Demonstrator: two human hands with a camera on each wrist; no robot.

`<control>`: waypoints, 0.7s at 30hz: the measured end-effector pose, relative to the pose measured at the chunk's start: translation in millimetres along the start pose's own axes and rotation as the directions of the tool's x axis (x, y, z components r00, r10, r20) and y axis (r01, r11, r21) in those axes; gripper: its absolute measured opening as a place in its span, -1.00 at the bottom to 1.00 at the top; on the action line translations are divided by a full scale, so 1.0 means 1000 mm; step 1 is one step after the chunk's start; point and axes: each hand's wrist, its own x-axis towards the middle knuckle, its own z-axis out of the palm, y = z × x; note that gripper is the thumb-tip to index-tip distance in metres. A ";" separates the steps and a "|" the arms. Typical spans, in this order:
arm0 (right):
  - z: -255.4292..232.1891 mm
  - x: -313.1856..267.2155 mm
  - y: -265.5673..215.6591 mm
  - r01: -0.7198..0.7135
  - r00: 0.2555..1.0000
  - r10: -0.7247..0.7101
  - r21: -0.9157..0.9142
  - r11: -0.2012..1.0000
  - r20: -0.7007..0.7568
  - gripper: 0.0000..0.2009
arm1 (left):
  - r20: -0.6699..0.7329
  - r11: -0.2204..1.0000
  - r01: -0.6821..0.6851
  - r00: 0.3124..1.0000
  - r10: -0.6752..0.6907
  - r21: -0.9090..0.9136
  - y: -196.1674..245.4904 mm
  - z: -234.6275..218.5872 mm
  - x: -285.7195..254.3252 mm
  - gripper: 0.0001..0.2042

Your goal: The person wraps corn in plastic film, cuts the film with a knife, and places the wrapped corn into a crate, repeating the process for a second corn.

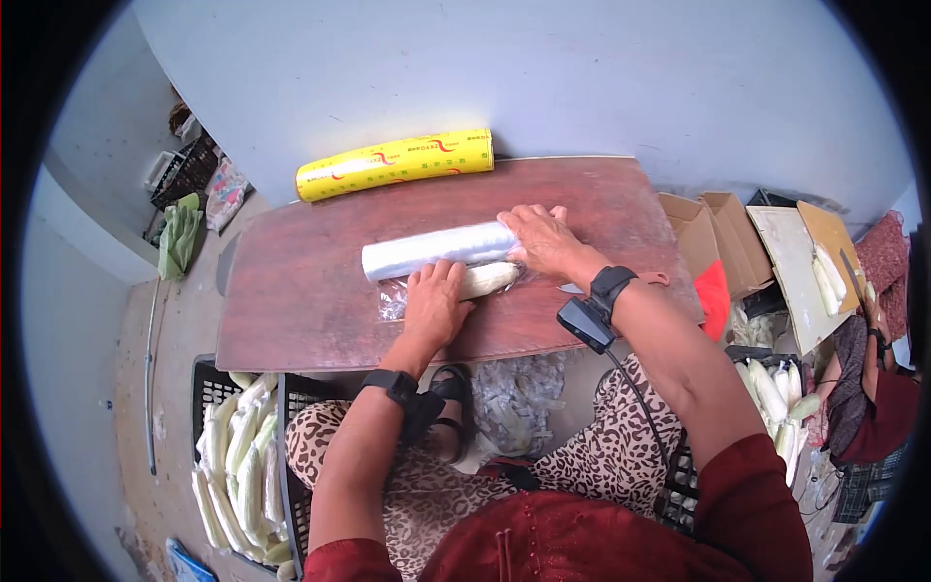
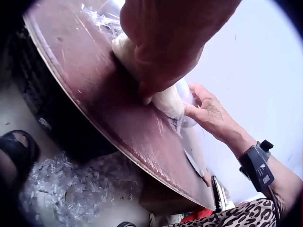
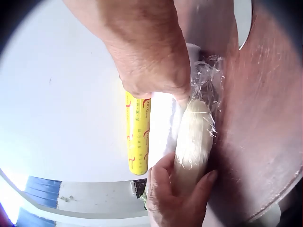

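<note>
On the red-brown table [image 1: 291, 291] lies a pale husked ear of corn [image 1: 490, 280], crosswise over a sheet of clear cling film [image 1: 392, 301]. My left hand [image 1: 435, 308] grips its left part, with the thumb on the near side and fingers on the far side, as the right wrist view shows. Right behind the corn is a whitish roll of cling film [image 1: 427, 250]. Over that roll's right end curls my right hand [image 1: 548, 241], its thumb beside the corn's tip [image 3: 198, 106]. Film bunches in wrinkles around that tip.
A yellow printed roll [image 1: 398, 163] lies along the table's back edge by the wall. A knife [image 1: 572, 288] rests right of my right hand. Crates of corn [image 1: 238, 466] flank my legs; plastic scraps [image 1: 519, 398] lie below. Another person [image 1: 878, 388] handles corn at the right.
</note>
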 end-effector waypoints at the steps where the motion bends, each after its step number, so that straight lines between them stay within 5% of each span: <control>1: 0.001 0.003 0.000 -0.029 0.999 0.029 0.002 1.000 0.033 -0.45 | -0.001 1.000 0.003 1.000 -0.003 -0.003 -0.001 0.001 0.001 -0.48; 21: -0.001 0.003 -0.004 0.019 0.999 -0.017 -0.045 0.999 0.051 -0.50 | 0.399 0.981 0.102 0.916 -0.028 -0.166 -0.010 -0.012 0.012 -0.46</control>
